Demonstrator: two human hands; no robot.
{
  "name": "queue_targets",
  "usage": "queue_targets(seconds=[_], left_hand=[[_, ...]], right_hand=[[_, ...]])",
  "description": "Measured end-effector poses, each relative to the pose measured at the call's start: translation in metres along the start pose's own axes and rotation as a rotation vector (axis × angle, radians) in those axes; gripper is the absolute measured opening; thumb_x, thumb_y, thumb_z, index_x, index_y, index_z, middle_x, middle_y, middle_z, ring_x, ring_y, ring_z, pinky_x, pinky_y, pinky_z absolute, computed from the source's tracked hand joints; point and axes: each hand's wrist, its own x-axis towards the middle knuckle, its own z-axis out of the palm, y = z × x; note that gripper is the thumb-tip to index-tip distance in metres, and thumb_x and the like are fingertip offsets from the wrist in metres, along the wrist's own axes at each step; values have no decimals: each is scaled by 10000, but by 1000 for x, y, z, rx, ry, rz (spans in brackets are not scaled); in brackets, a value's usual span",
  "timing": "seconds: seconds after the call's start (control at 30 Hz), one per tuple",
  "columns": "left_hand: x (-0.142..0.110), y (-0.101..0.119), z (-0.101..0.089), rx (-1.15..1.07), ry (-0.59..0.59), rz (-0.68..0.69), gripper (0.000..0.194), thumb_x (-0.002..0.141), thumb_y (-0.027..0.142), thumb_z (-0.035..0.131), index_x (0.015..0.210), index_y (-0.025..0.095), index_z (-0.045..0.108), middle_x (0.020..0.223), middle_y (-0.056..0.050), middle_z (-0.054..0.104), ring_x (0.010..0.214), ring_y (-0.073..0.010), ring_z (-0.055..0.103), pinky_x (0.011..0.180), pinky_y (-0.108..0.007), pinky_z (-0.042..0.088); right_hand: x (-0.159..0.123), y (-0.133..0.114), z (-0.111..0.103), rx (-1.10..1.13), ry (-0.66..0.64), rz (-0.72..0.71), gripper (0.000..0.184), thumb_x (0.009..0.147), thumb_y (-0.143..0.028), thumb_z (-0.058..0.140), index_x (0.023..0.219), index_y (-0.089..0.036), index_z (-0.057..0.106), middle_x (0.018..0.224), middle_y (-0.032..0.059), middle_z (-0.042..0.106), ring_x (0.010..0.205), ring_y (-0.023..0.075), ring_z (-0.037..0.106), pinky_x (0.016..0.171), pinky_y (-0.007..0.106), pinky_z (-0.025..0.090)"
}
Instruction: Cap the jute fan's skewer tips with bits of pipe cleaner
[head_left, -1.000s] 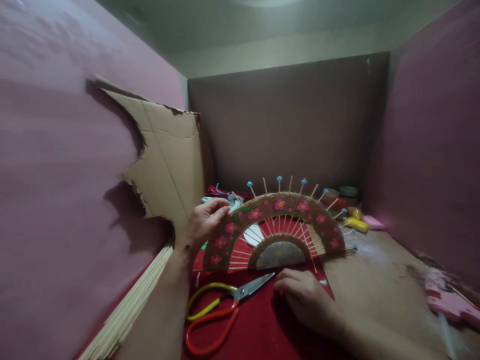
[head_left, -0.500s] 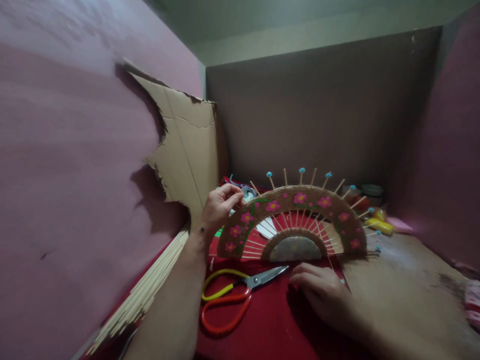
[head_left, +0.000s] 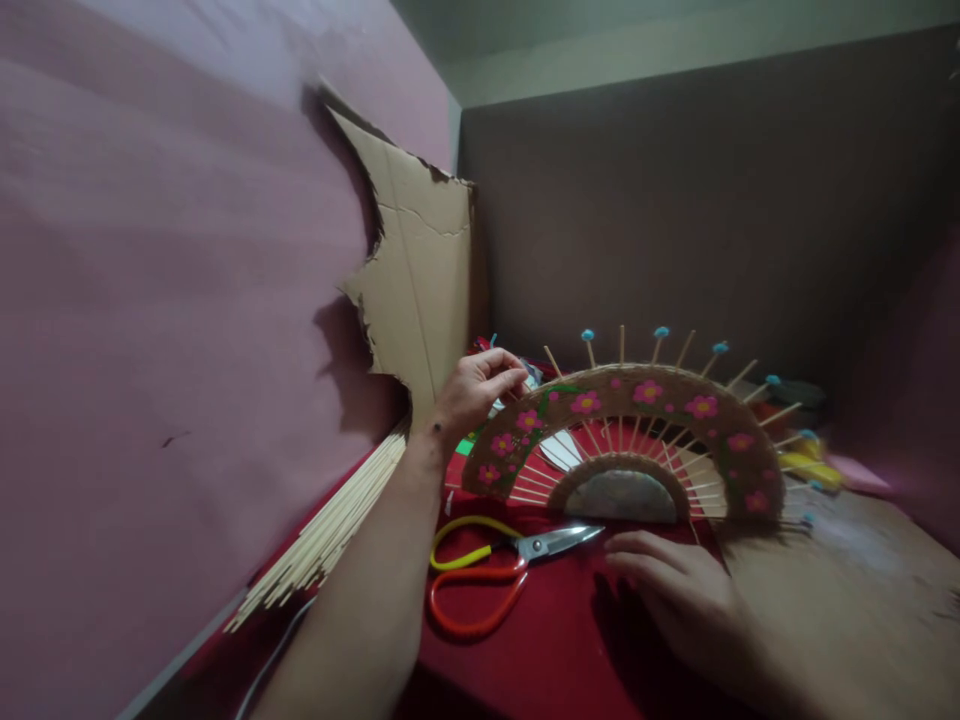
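Note:
A half-round woven fan (head_left: 634, 395), painted with pink flowers and green leaves, has thin sticks radiating through it. Several stick ends carry light blue tips. My left hand (head_left: 480, 390) is closed in a pinch at the fan's upper left edge; what lies between the fingertips is too small to make out. My right hand (head_left: 679, 585) rests on the red cloth (head_left: 540, 650) in front of the fan, fingers loosely stretched leftward and holding nothing visible. Scissors (head_left: 536, 547) with one yellow and one red handle lie left of it, their tip close to its fingers.
Torn cardboard (head_left: 409, 270) leans at the left wall above a bundle of thin sticks (head_left: 330, 530). A thin cable (head_left: 274, 650) runs near the left forearm. Behind the fan's right end lie a yellow object (head_left: 817, 470) and a pink one (head_left: 862, 474). A brown board (head_left: 840, 590) spans the right.
The view has swung right, shifting everything leftward-lying toward the right of the picture; a pink glue gun at the right has left view. Both hands keep nearly the same places by the fan.

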Motion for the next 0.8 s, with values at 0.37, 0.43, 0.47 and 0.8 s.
queue_targets(seconds=[0.37, 0.43, 0.47, 0.8], left_hand=[[-2, 5, -2, 53, -38, 4, 133, 802, 258, 563, 752, 137, 588, 633, 14, 587, 568, -73, 536, 574, -211, 451], [-3, 5, -3, 54, -48, -2, 140, 803, 263, 563, 750, 137, 592, 642, 9, 592, 579, -75, 540, 583, -213, 454], [-4, 6, -3, 54, -53, -7, 143, 804, 265, 562, 749, 137, 594, 649, 6, 596, 585, -77, 543, 589, -215, 456], [8, 19, -31, -32, -10, -85, 280, 821, 385, 542, 839, 121, 633, 685, -43, 653, 598, -99, 587, 585, -230, 464]], right_hand=[[81, 3, -32, -144, 176, -9, 319, 821, -81, 440, 1096, -152, 585, 1089, 117, 628, 1018, 185, 604, 823, 298, 526], [112, 3, -40, -201, 299, 125, 270, 822, -134, 463, 1048, -165, 607, 1021, 105, 653, 930, 192, 631, 785, 322, 532], [124, 5, -41, -227, 335, 200, 255, 813, -153, 478, 1027, -155, 617, 953, 100, 670, 834, 185, 648, 740, 317, 535], [160, 24, -40, -410, 164, 297, 248, 825, -281, 468, 751, -179, 682, 664, 40, 696, 566, 180, 649, 512, 262, 436]])
